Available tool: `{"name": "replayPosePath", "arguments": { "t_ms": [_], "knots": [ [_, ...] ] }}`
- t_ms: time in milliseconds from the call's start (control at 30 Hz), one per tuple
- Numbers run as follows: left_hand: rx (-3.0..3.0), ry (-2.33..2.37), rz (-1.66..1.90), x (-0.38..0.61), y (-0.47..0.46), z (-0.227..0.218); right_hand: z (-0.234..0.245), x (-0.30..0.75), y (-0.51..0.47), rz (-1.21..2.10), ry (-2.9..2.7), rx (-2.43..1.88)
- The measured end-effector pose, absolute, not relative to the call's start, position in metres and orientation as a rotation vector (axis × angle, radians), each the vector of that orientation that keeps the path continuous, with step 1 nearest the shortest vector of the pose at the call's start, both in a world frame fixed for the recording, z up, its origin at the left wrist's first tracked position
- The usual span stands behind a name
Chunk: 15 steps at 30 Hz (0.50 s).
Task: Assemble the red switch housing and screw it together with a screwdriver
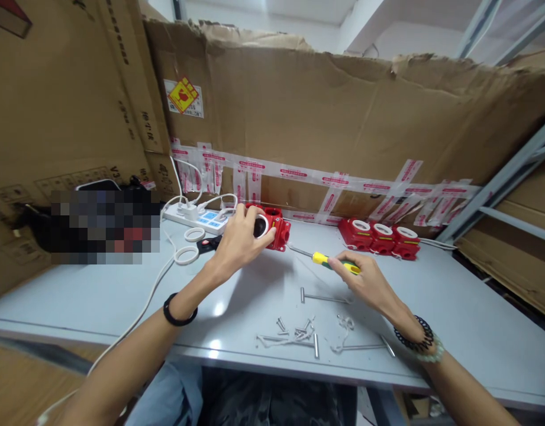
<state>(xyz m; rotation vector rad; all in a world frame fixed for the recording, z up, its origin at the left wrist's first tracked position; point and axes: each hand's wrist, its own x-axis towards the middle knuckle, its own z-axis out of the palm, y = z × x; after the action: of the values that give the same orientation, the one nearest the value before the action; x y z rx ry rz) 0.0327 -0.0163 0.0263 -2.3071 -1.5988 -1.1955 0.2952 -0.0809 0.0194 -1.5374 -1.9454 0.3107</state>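
Observation:
My left hand (242,241) is closed around a red plastic housing (277,228) with a white ring on top, holding it on the grey table (454,307). My right hand (365,279) grips the yellow and green handle of a screwdriver (326,261). Its metal shaft points left and its tip reaches the housing's right side. Both wrists wear bead or band bracelets.
Three more red housings (379,238) stand in a row at the back right. Several screws and long metal pins (308,334) lie near the front edge. A white power strip (200,219) with plugs, white rings (186,254) and cardboard walls (343,118) bound the left and back.

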Motion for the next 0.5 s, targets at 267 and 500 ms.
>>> {"name": "replayPosePath", "arguments": {
  "t_ms": [267,500],
  "knots": [
    [-2.360,-1.605,-1.218,0.0334,-0.0184,0.0279,0.0257,0.2954,-0.0845,0.347,-2.031,-1.454],
    [-2.364,-1.625,-1.240,0.0317,-0.0165,0.0289,0.0281,0.2950,-0.0829,0.543,-1.975,-1.491]
  ]
}}
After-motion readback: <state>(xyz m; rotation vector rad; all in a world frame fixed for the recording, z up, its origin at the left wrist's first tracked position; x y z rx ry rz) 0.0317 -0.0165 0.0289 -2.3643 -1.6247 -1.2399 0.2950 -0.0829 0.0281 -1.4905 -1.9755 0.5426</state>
